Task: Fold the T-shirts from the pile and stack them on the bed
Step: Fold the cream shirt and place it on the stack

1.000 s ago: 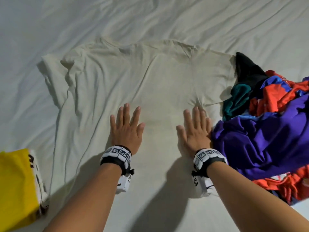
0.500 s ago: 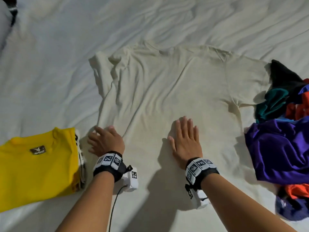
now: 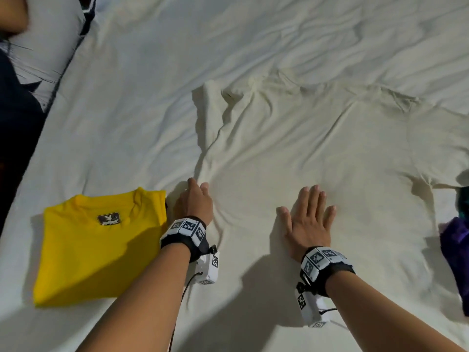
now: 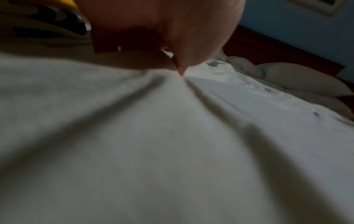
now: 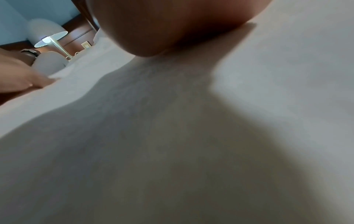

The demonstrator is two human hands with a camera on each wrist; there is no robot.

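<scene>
left hand [image 3: 195, 202] pinching the cream t-shirt [image 3: 317, 153] edge, right hand [image 3: 308, 222] flat and open pinning it; risk: fold may drag crooked and nudge the yellow shirt [image 3: 99, 247].

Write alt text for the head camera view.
A cream T-shirt lies spread flat on a white bed sheet, the right hand pressed flat on it while the left hand pinches its left edge. A folded yellow T-shirt sits beside the left hand, and purple clothing shows at the right edge.
</scene>
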